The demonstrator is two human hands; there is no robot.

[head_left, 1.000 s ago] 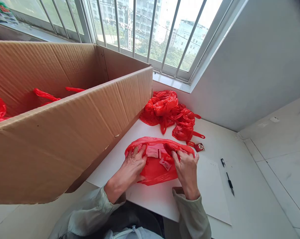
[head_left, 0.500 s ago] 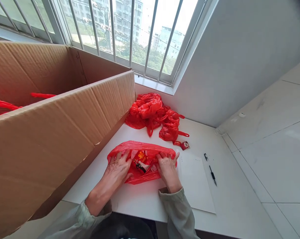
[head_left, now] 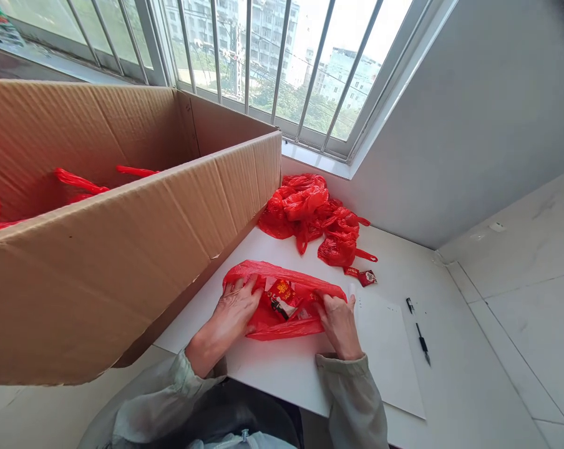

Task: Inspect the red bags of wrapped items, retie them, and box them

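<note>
A thin red plastic bag (head_left: 282, 330) lies on the white table with its mouth spread wide. Inside it rest a red packet with yellow print (head_left: 282, 296) and some smaller wrapped pieces that I cannot make out. My left hand (head_left: 238, 307) grips the bag's left side, its fingers curled over the rim into the opening. At the right end, my right hand (head_left: 339, 321) holds the rim with its fingers bent inside and its thumb sticking up outside. The fingertips of both hands are partly hidden by the plastic.
A tall cardboard box (head_left: 170, 237) with red bags inside stands at left. Behind the open bag lie crumpled red bags (head_left: 305, 199) and small red packets (head_left: 367, 278). White paper (head_left: 389, 355), a black pen (head_left: 423, 344) and its cap (head_left: 409, 305) lie right. A barred window (head_left: 282, 68) is behind.
The view has swung left, so the scene sits further right and more of the box's inside shows. Both hands stay on the bag, whose mouth looks slightly narrower.
</note>
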